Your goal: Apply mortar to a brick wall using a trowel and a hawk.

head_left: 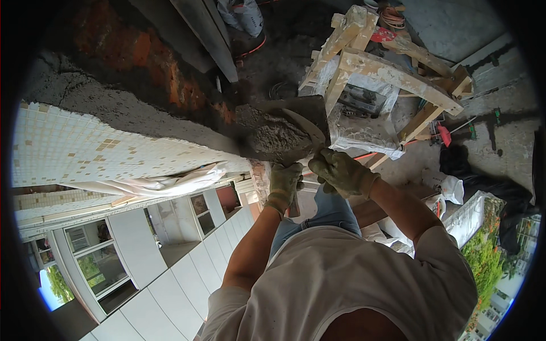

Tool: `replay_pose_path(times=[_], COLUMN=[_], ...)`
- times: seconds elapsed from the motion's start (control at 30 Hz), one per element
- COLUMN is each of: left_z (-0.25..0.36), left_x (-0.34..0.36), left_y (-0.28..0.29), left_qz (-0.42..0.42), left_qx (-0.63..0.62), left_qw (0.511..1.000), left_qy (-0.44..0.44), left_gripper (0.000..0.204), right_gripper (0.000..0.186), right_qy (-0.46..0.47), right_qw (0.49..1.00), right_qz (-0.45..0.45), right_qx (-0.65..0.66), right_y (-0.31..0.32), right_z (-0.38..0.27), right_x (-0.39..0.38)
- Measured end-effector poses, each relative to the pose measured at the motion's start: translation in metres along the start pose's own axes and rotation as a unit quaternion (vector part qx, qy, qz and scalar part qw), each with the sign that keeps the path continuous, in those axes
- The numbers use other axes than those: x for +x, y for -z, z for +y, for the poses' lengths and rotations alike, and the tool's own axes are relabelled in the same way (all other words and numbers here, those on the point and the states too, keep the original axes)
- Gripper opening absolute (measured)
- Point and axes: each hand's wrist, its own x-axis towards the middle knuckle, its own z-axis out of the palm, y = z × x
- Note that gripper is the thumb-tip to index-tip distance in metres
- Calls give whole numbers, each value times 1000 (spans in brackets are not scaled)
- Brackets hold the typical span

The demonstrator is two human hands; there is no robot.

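Observation:
My gloved left hand [284, 184] is closed on the handle of a dark square mortar board [309, 107], just below it. A mound of wet grey mortar [276, 136] lies on the board. My gloved right hand [341, 173] is closed on the handle of a trowel [302, 125], whose blade rests over the board's right part beside the mortar. The board is held close beside a rough mortar-coated band [142, 111] along the wall, between exposed red brick [148, 48] and small white-and-tan tiles [96, 153].
A splattered wooden trestle [406, 77] with plastic sheeting [364, 136] stands at the upper right. Bags [247, 17] and planks [199, 31] are at the top. A red-headed tool [445, 133] and black cloth [506, 196] lie right. Windows of a facade [142, 261] show far below at left.

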Motion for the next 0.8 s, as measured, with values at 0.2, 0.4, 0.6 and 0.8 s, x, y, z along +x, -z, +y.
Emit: replay_pose_path(times=[0.2,0.4,0.6,0.8], left_z=[22,48,-5,16], left_x=[-12,-17,-6,-23], left_y=[19,21,40,23], left_qz=[-17,-66,30,-41], left_qx=[-14,28,335,66], left_qw=[1000,996,833,994], left_qy=[-13,-47,-439,-82], left_gripper=[7,10,20,12], right_gripper=[14,21,20,23], right_qy=[331,395,421,423], right_qw=[838,724,740,822], right_qz=[233,247,264,205], right_qx=[-365,-508,-453,-320], right_y=[51,76,63,67], right_z=[34,14,-8,-3], right_x=[-3,-13,1,7])
